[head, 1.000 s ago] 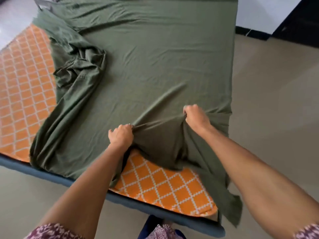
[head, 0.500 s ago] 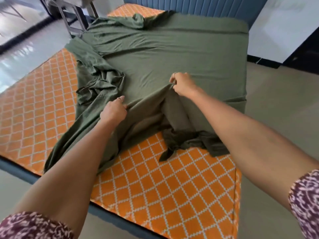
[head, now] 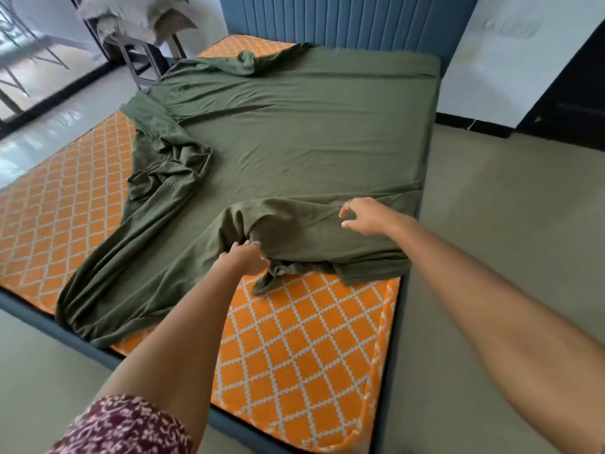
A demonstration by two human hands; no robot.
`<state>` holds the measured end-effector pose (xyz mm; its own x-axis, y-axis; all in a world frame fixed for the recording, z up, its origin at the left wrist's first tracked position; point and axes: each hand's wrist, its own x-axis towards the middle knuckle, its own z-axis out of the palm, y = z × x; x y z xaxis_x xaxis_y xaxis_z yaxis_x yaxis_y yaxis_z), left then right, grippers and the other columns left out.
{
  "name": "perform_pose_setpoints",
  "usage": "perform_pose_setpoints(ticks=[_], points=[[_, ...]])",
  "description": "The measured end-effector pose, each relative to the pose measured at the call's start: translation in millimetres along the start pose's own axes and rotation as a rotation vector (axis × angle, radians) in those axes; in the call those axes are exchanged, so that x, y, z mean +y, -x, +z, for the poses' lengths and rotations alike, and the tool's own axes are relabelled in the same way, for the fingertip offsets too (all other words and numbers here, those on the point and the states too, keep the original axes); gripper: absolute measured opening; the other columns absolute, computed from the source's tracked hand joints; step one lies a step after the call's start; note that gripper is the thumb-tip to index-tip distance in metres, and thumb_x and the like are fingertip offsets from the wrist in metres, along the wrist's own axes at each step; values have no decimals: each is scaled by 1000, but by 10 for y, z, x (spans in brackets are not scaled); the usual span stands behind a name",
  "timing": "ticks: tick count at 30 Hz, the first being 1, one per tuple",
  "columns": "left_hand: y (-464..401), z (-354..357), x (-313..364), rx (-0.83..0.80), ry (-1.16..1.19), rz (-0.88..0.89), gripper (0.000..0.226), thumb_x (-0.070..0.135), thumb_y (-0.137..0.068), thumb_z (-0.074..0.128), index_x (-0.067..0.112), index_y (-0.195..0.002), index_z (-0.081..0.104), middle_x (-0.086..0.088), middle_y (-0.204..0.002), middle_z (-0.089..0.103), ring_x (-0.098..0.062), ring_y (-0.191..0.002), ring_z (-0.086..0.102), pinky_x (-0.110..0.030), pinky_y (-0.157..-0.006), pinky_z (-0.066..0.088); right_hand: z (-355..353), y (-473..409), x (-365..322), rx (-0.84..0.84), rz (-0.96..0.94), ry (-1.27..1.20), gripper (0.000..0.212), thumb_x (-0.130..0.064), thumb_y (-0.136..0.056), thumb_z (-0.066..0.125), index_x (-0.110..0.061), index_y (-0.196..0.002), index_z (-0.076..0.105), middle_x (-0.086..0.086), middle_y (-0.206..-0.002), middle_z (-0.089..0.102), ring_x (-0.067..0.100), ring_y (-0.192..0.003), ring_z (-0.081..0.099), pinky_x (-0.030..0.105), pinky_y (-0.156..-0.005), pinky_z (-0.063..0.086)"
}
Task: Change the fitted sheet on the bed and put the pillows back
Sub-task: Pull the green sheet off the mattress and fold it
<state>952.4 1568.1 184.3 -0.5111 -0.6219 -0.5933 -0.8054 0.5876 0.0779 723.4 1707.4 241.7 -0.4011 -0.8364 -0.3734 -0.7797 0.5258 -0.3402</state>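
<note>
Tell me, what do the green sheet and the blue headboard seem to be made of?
Green sheet: soft matte fabric, probably cotton or jersey; it bunches and creases easily. Blue headboard: looks like padded upholstery, going by its vertical channels; the fabric type is unclear.

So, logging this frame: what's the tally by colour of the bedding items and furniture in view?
Green: 1, the sheet
Orange: 1, the patterned mattress
Blue: 1, the bed frame with headboard
Grey-beige: 1, the pillow pile
Dark: 1, the chair under that pile
Total: 5
</note>
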Motion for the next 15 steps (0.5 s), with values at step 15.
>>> perform_pose_setpoints(ticks=[15], points=[[531, -432, 3398, 218, -34, 230, 68, 39, -97, 47, 18, -154, 15, 2, -161, 11, -22, -148, 5, -45, -117, 13, -1368, 1025, 2244, 235, -118, -36, 31, -23, -92, 58, -13, -121, 62, 13, -127, 61, 26, -119, 54, 33, -103, 41]])
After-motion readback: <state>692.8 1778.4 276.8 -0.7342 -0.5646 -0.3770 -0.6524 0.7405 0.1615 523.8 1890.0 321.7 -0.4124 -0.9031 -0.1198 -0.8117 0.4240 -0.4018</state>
